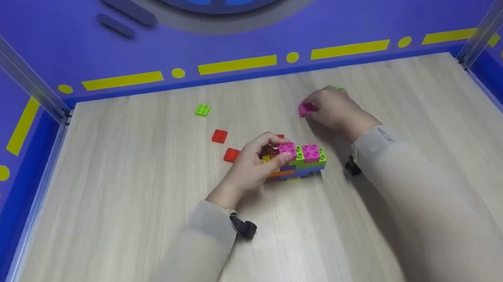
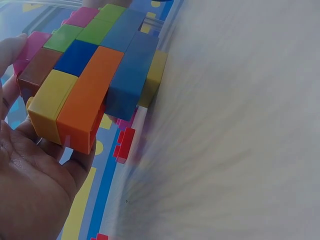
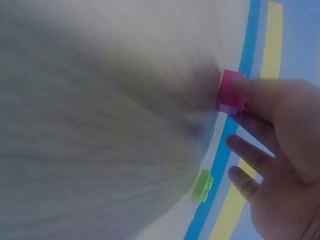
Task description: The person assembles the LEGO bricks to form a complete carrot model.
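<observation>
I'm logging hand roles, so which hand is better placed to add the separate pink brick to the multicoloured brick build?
Probably the right hand: it pinches the separate pink brick between thumb and finger, while the left hand holds the multicoloured brick build.

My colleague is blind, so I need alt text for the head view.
A person's left hand grips a colorful block model while their right hand pinches a pink block over a wood-grain table. Two red blocks and a green block lie left of the model.
</observation>
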A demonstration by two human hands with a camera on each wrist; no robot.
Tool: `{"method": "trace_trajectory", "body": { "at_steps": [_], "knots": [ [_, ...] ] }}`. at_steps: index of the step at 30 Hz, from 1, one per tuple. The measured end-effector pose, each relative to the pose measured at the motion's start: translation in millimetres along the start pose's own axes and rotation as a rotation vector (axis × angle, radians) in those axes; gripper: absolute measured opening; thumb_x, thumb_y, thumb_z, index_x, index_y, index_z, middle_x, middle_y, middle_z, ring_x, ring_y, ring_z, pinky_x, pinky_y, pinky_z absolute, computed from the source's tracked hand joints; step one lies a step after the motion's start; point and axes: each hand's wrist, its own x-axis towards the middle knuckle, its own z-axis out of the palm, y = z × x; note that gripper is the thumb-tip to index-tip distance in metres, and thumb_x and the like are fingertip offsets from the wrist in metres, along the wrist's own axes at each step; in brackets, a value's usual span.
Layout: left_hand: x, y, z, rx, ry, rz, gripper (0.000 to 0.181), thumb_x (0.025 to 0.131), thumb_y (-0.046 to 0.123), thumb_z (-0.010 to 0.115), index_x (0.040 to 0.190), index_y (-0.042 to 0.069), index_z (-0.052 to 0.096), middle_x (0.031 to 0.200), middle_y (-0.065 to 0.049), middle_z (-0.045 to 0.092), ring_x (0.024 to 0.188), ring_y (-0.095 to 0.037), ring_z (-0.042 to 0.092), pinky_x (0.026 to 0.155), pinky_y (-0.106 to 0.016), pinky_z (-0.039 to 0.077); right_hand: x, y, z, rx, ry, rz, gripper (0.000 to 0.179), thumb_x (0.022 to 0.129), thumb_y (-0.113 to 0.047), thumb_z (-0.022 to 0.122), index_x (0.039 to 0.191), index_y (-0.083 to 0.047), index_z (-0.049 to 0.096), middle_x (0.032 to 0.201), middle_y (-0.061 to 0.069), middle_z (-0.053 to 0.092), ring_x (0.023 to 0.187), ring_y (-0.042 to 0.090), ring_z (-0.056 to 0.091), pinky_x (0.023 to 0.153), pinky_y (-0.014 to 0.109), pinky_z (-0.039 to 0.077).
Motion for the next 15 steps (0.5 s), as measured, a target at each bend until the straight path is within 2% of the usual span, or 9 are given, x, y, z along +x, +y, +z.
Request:
{"method": "trace_trajectory", "body": {
  "at_steps": [3,6,10,15],
  "knots": [
    [0.7,-0.9,1.3,-0.001,0.001,0.006,0.032,0.108,0.031,0.08,0.135,0.017,0.071,0.131,-0.006,0.073,0.115,-0.018,0.063,0.101,-0.036,0.054,-1.8,3,-2,0.032,0.022,0.006,0.031,0.109,-0.019,0.076,0.138,-0.008,0.079,0.134,0.015,0.078,0.126,0.036,0.068,0.125,0.059,0.051],
    [0.3,-3.2,1.6,-0.005,0.0,0.006,0.031,0.109,0.03,0.079,0.135,0.017,0.071,0.13,-0.007,0.073,0.114,-0.018,0.063,0.101,-0.037,0.054,-6.2,8,-3,0.12,0.018,0.004,0.029,0.107,-0.019,0.078,0.134,-0.009,0.08,0.128,0.013,0.078,0.119,0.034,0.067,0.117,0.056,0.057],
    [-0.1,-4.0,0.7,-0.011,0.004,0.003,0.03,0.108,0.031,0.079,0.135,0.018,0.072,0.127,-0.005,0.073,0.113,-0.019,0.062,0.098,-0.033,0.054,-14.6,10,-4,0.263,0.044,-0.045,0.032,0.104,-0.018,0.076,0.135,-0.008,0.079,0.131,0.014,0.076,0.123,0.034,0.065,0.116,0.055,0.055],
    [1.5,-1.1,0.0,-0.006,0.005,0.009,0.031,0.107,0.031,0.081,0.133,0.018,0.072,0.124,-0.004,0.073,0.11,-0.017,0.062,0.094,-0.029,0.052,-30.4,5,-9,0.409,0.07,-0.087,0.035,0.104,-0.023,0.079,0.136,-0.01,0.077,0.136,0.014,0.076,0.13,0.034,0.069,0.118,0.052,0.056]
  ]
}}
